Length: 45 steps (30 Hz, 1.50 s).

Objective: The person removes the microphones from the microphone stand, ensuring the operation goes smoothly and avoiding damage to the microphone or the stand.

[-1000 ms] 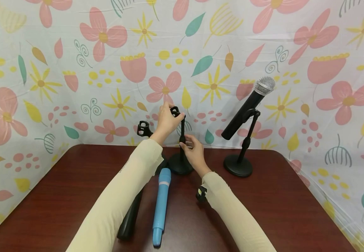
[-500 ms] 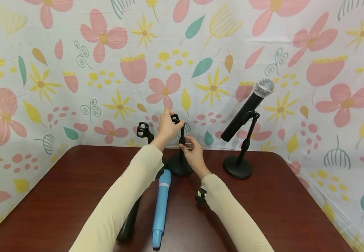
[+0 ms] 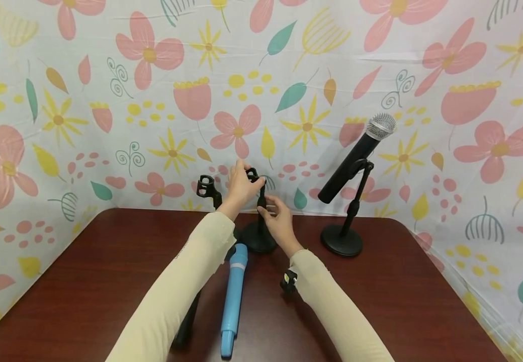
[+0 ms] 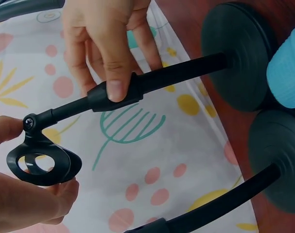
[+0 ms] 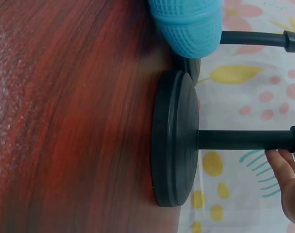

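Observation:
A black desk microphone stand with a round base stands upright near the table's back edge. My left hand holds the clip at its top, thumb by the clip's joint. Lower down, my right hand pinches the collar on the pole between thumb and fingers. A second stand with its own clip is close on the left, partly hidden behind my left arm. In front of the stands lies a blue microphone. Beside it is a black microphone, mostly covered by my left sleeve.
To the right, a third stand bears a black microphone with a silver mesh head, tilted up to the right. A flower-patterned cloth hangs right behind the brown table.
My left hand and the clip have come down a little, so the held stand is shorter. The right hand keeps its place on the collar. The head view has shifted slightly.

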Each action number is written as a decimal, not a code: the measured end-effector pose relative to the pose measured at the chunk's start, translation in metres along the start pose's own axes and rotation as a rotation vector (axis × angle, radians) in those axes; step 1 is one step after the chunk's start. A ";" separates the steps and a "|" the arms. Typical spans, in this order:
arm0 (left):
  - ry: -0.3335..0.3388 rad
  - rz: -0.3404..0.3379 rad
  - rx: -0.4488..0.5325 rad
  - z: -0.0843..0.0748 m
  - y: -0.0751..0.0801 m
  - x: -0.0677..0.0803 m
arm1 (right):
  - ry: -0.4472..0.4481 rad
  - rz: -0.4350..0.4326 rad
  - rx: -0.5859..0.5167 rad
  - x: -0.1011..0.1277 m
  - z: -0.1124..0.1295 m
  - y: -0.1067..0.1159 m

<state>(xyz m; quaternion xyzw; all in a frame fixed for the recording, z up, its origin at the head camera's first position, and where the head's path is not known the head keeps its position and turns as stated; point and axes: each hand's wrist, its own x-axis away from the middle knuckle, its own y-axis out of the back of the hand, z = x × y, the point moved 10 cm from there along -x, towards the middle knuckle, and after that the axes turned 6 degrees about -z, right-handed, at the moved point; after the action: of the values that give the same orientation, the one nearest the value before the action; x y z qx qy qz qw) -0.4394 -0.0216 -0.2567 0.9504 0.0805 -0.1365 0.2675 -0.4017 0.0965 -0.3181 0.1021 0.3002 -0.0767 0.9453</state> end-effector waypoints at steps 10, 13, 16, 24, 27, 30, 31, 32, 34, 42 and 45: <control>-0.017 -0.012 0.029 0.014 -0.011 0.007 | -0.003 -0.018 0.010 -0.001 0.001 0.003; 0.007 -0.003 0.033 0.022 -0.016 0.010 | -0.011 -0.012 0.010 0.000 0.001 0.002; 0.011 -0.008 0.049 0.025 -0.018 0.010 | -0.008 -0.009 0.006 0.000 0.001 0.002; 0.008 0.000 0.038 0.023 -0.016 0.010 | 0.000 -0.011 0.046 0.001 0.005 0.003; 0.008 0.001 0.031 0.024 -0.016 0.010 | -0.016 -0.010 0.062 -0.002 -0.008 0.002; 0.001 -0.008 0.031 0.024 -0.016 0.010 | -0.016 -0.010 0.089 -0.006 -0.024 -0.001; -0.002 -0.013 0.030 0.024 -0.016 0.010 | -0.016 -0.007 0.102 -0.007 -0.030 -0.001; -0.004 -0.019 0.028 0.024 -0.015 0.010 | -0.011 0.001 0.116 -0.008 -0.034 -0.002; -0.008 -0.031 0.024 0.024 -0.014 0.011 | -0.009 0.026 0.140 -0.007 -0.032 -0.004; -0.061 -0.058 0.013 0.020 -0.011 0.012 | -0.066 0.136 0.226 -0.003 -0.028 -0.006; -0.072 -0.047 0.017 0.020 -0.011 0.013 | -0.066 0.165 0.240 -0.001 -0.025 -0.006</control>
<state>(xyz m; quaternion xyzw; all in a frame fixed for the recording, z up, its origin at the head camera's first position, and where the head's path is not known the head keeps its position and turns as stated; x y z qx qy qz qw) -0.4339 -0.0222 -0.2823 0.9450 0.0919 -0.1774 0.2590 -0.4175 0.0972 -0.3383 0.2359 0.2482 -0.0376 0.9388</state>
